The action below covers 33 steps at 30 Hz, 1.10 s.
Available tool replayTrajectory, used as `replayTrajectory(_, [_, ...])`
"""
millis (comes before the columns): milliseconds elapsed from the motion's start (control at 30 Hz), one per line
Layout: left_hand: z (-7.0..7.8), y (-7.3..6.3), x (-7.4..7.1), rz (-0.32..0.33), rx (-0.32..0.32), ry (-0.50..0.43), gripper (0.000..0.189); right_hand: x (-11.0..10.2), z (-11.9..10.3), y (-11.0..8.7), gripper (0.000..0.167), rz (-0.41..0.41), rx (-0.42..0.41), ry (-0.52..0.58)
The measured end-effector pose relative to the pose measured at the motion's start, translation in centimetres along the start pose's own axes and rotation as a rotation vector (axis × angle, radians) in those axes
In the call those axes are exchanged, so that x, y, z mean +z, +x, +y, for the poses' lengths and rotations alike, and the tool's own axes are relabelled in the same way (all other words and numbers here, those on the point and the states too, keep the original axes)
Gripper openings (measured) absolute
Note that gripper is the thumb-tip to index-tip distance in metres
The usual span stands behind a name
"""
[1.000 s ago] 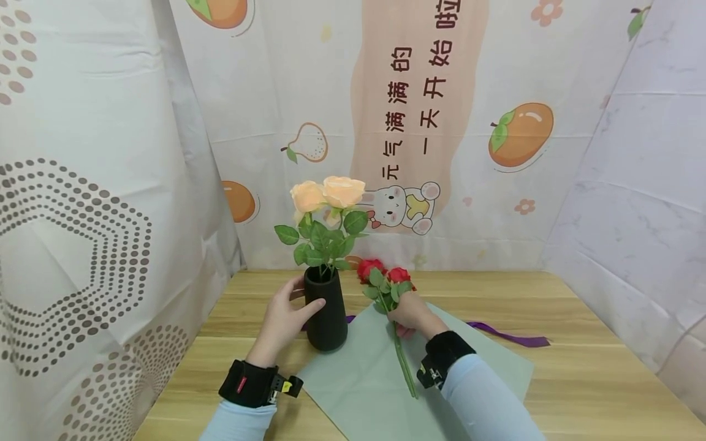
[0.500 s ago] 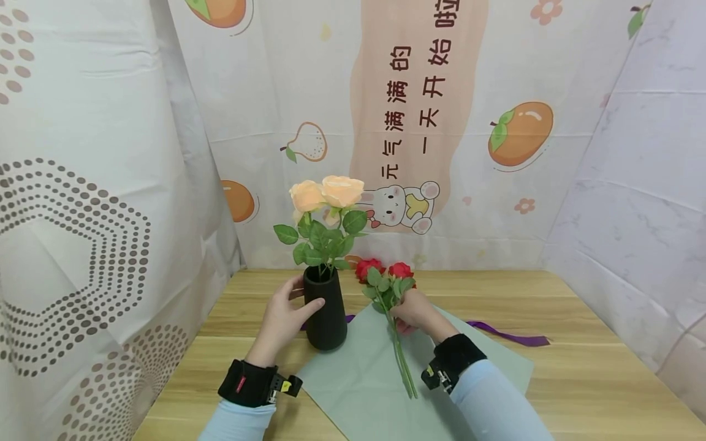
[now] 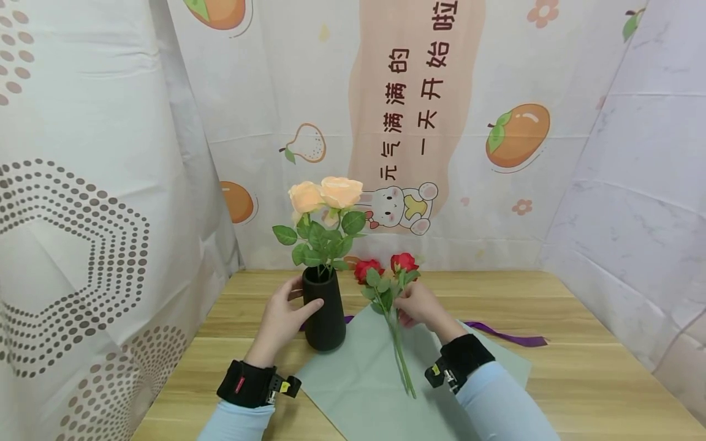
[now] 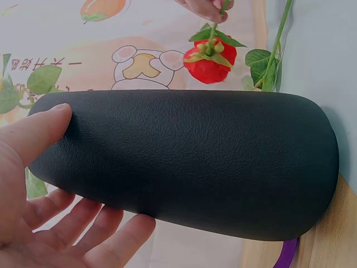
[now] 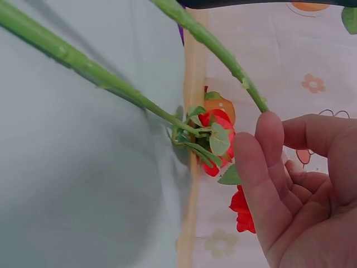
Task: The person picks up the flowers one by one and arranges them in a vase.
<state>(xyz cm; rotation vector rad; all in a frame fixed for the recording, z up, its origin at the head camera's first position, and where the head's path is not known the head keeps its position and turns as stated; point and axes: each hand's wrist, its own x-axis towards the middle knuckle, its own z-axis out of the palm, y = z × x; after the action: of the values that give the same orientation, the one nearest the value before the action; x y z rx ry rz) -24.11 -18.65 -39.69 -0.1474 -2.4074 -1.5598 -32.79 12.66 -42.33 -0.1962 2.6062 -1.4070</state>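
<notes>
My left hand (image 3: 282,318) grips a black vase (image 3: 325,318) near its neck, thumb on the front and fingers round the far side. The vase stands upright and bears two peach roses (image 3: 342,192) with green leaves. Between thumb and fingertips, my right hand (image 3: 421,305) pinches the stem of one red rose (image 3: 405,262); the right wrist view shows this stem (image 5: 228,58) raised off the paper. A second red rose (image 3: 368,270) lies to its left, its stem (image 5: 106,81) along the sheet. In the left wrist view the vase's dark wall (image 4: 189,156) fills the middle.
A grey-green sheet of wrapping paper (image 3: 358,373) lies on the wooden table (image 3: 595,380), one corner by the vase's base. A purple ribbon (image 3: 513,337) runs from under it at the right. A printed curtain (image 3: 469,245) hangs behind the table.
My right hand has moved slightly right and up with its red rose, whose bloom now stands farther from the other red rose. My left hand stays on the vase.
</notes>
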Motion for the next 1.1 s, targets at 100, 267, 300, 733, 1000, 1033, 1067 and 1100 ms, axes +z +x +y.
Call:
replayTrajectory(100, [0.0,0.0,0.0,0.001,-0.002,-0.003,0.066,-0.4,-0.2,-0.2,0.020,0.006,-0.002,0.026])
replayTrajectory(267, [0.0,-0.1,0.0,-0.003,-0.016,0.002,0.067,-0.8,-0.6,-0.3,0.021,0.012,-0.018,0.063])
replayTrajectory(300, [0.0,-0.1,0.0,-0.003,-0.018,0.000,0.067,-0.9,-0.7,-0.3,0.021,0.015,-0.023,0.072])
replayTrajectory(733, [0.0,0.0,0.1,-0.006,-0.015,-0.001,0.067,-2.0,-2.7,-0.6,0.022,0.029,-0.096,0.165])
replayTrajectory(1000, [0.0,-0.1,0.0,-0.006,-0.005,0.006,0.066,-2.6,-3.5,-0.8,0.019,0.032,-0.142,0.174])
replayTrajectory(1033, [0.0,-0.1,0.0,-0.006,-0.004,0.009,0.066,-2.6,-3.5,-0.9,0.019,0.032,-0.147,0.177])
replayTrajectory(1067, [0.0,-0.1,0.0,-0.006,-0.004,0.011,0.066,-2.7,-3.6,-0.9,0.019,0.031,-0.153,0.180])
replayTrajectory(1100, [0.0,-0.1,0.0,-0.006,-0.006,0.009,0.067,-2.8,-3.7,-0.9,0.019,0.030,-0.160,0.182])
